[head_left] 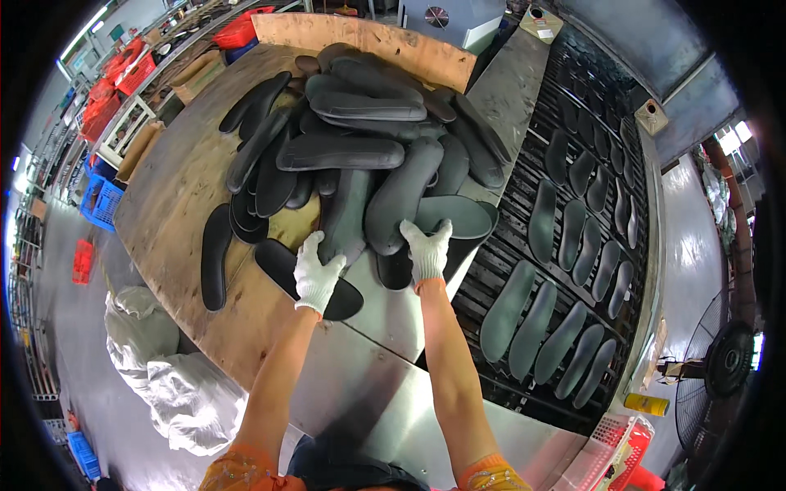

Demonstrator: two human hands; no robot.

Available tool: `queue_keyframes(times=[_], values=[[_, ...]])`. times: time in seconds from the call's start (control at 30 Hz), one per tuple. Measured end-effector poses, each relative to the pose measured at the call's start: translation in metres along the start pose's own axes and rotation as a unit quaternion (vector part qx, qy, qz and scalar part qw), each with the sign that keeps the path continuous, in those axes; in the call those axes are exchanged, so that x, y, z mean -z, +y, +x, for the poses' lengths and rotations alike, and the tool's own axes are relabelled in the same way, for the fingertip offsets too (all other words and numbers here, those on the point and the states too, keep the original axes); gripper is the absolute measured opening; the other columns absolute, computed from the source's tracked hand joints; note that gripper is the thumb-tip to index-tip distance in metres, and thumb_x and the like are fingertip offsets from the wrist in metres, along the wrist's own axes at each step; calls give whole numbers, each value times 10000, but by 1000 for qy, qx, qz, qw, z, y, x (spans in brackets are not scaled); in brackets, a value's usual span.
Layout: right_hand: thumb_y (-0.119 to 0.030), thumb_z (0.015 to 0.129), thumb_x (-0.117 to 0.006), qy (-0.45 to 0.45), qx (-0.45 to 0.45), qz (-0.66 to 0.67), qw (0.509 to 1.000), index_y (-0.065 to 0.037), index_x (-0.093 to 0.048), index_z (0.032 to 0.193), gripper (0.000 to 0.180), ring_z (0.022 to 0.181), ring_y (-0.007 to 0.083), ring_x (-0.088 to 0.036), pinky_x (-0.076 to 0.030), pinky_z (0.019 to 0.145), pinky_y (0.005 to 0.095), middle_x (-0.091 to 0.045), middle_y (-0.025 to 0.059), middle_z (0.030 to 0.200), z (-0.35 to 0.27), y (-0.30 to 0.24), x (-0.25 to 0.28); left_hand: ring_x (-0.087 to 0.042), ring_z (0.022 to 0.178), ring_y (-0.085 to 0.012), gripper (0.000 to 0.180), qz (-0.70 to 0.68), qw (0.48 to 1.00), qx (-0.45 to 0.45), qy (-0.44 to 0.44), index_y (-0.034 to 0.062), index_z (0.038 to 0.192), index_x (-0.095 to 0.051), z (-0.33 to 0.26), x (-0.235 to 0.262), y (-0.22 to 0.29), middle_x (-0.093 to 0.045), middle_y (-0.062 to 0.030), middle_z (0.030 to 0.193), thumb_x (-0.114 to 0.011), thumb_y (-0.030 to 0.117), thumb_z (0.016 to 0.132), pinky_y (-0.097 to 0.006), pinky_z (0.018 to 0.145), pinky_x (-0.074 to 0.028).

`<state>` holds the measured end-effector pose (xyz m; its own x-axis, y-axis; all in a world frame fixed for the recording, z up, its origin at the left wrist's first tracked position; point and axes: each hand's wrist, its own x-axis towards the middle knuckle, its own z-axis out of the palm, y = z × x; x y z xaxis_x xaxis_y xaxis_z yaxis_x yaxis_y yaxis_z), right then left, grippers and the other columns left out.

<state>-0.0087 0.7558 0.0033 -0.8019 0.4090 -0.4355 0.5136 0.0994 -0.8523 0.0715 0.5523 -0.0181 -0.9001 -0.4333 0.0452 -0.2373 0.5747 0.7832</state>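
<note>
A heap of dark grey shoe insoles lies in front of me. My left hand, in a white glove, is at the near end of a long insole, thumb and fingers spread. Under that hand another black insole lies flat. My right hand, gloved alike, has its thumb at the right edge of a tilted insole. Its fingers are spread in front of a greenish-grey insole. Both hands look open; whether the fingertips grip an edge is hard to see.
The heap rests on a wooden board with a raised back edge. To the right, rows of insoles lie on a dark slatted conveyor. White sacks stand at left, a fan and red-white basket at right.
</note>
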Motion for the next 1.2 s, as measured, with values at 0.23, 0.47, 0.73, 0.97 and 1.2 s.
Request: queue_keyframes(times=[0.23, 0.47, 0.73, 0.97, 1.2], values=[[-144, 623, -867, 58, 39, 118, 991, -72, -389, 1495, 997, 1193, 299, -584, -441, 1052, 377, -569, 194, 1359, 30, -2, -26, -676, 905, -366, 416, -73, 992, 7, -105, 4, 1089, -643, 15, 6, -6, -689, -210, 963, -751, 231, 758, -420, 813, -517], [-123, 624, -852, -55, 32, 8, 998, -91, -462, 1424, 890, 1086, 273, -631, -497, 967, 368, -646, 145, 1195, -20, 22, 9, -665, 909, -375, 392, -98, 984, 11, -146, 17, 1120, -635, -48, 46, -24, -682, -197, 956, -728, 163, 768, -424, 845, -521], [-191, 756, -758, -216, 91, -219, 947, -110, -580, 1298, 577, 880, 217, -664, -523, 819, 355, -705, 115, 983, -131, 73, 67, -658, 960, -411, 503, -41, 984, -3, -173, 30, 1270, -598, -154, 106, -51, -679, -230, 1043, -701, 176, 800, -448, 830, -530], [-106, 835, -643, -16, 243, -261, 934, -61, -675, 1084, 256, 892, 299, -683, -533, 829, 393, -711, 142, 991, -184, 109, 98, -651, 964, -418, 523, -4, 981, -58, -183, 21, 1275, -595, -183, 136, -41, -669, -237, 1065, -695, 183, 788, -467, 834, -526], [-17, 787, -564, -5, 270, -257, 928, -16, -654, 1112, 337, 1052, 334, -651, -502, 945, 403, -680, 182, 1092, -207, 93, 126, -654, 946, -410, 568, -9, 974, -58, -217, 27, 1316, -586, -196, 145, -27, -652, -239, 1083, -699, 190, 784, -464, 824, -535]])
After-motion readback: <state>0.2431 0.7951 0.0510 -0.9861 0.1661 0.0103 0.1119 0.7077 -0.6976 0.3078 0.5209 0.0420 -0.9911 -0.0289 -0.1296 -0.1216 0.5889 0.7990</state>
